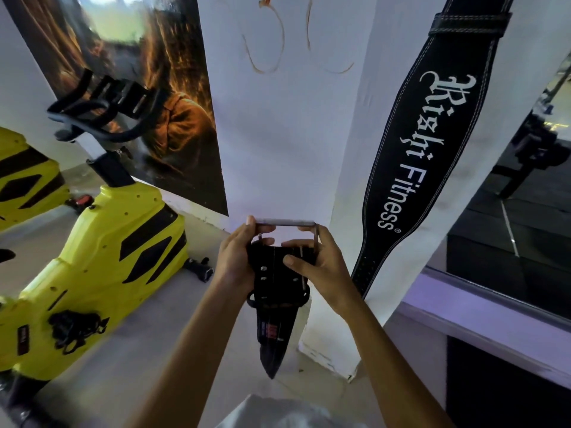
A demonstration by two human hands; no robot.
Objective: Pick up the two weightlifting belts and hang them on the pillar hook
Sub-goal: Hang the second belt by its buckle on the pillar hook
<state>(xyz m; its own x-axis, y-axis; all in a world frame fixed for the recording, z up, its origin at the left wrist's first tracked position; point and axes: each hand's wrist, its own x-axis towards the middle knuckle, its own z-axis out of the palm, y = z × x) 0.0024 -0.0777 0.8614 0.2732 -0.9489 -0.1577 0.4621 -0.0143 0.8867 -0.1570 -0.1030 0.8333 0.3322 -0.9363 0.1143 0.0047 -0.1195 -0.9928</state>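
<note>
A black weightlifting belt with white lettering [432, 156] hangs down the right face of the white pillar [278, 134]; its top runs out of view, so the hook is hidden. I hold a second black belt [275, 316] in front of the pillar's base, its tail dangling toward the floor. My left hand [234, 261] grips the left side of its metal buckle [285, 223]. My right hand [318, 264] grips the buckle's right side, fingers across the strap.
Two yellow exercise bikes [102, 267] stand close on the left, with black handlebars [105, 106] at chest height. A dark poster [148, 88] covers the wall behind them. A mirror [525, 196] and a ledge [482, 325] are on the right.
</note>
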